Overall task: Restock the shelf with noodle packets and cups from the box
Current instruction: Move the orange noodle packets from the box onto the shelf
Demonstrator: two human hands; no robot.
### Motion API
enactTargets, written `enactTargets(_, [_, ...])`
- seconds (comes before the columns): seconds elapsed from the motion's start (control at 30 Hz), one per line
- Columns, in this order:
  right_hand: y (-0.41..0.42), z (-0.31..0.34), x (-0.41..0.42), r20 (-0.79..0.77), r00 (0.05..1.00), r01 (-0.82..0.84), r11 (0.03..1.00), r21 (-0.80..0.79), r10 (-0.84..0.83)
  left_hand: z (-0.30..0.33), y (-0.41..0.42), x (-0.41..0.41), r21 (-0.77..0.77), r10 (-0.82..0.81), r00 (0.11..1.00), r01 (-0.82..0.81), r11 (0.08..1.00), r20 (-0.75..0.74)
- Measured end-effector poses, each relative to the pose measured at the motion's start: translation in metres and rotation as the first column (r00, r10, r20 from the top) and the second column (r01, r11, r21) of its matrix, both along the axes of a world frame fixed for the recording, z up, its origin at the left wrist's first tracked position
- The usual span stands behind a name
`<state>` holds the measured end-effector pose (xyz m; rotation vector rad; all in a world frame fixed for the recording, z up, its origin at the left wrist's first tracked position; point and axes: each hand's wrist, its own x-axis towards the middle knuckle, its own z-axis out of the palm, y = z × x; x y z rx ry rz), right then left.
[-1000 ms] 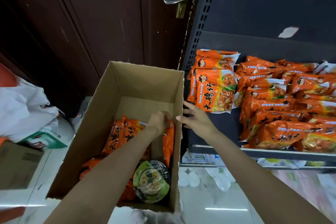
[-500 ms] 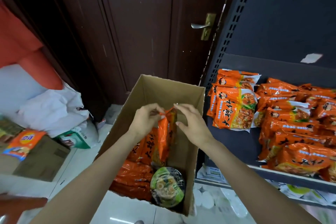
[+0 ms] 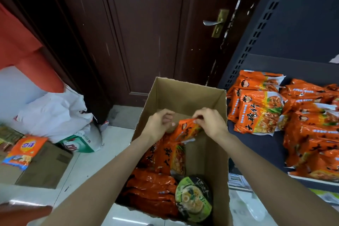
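An open cardboard box stands on the floor in front of me. Inside lie several orange noodle packets and a noodle cup with a green lid at the near right. Both hands hold one orange noodle packet by its top edge above the box. My left hand pinches the left corner and my right hand pinches the right. To the right, the dark shelf carries several orange packets in piles.
A dark wooden door with a metal handle stands behind the box. White plastic bags lie at the left. An orange snack bag rests on a flat cardboard carton. White wrapped goods show under the shelf.
My left hand was down in the box and my right at its rim. Both hands have since closed on one orange packet and raised it up out of the pile.
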<state>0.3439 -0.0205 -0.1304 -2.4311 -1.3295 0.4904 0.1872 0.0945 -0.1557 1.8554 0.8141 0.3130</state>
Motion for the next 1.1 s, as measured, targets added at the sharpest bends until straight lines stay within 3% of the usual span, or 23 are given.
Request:
enactTargets(0.27, [0.012,-0.024,0.026,0.078,0.996,0.054,0.997,-0.047,-0.05,-0.062,0.01,0.015,-0.056,-0.005,0.938,-0.016,0.998,-0.347])
enactTargets(0.43, [0.018,-0.033,0.031,0.032,0.999,0.008,0.995,-0.103,-0.004,-0.086,0.009,0.016,0.159,0.058,0.81,0.044,0.986,-0.583])
enactTargets(0.6, [0.023,-0.038,0.036,-0.018,1.0,-0.003,0.999,-0.048,0.002,-0.087,0.014,0.022,0.027,0.1,0.884,-0.098,0.995,-0.458])
enactTargets(0.73, [0.024,-0.041,0.034,-0.039,0.999,-0.01,1.0,0.008,0.01,-0.084,0.016,0.023,0.02,0.16,0.886,-0.168,0.986,-0.434])
enactTargets(0.9, [0.024,-0.036,0.033,0.012,1.0,0.014,0.999,0.035,-0.015,-0.072,0.016,0.019,0.04,0.157,0.912,-0.153,0.987,-0.379])
enactTargets(1.1, [0.023,-0.009,0.025,0.084,0.986,0.132,0.981,0.141,-0.145,-0.041,0.013,0.011,0.083,0.13,0.97,-0.115,0.99,-0.208])
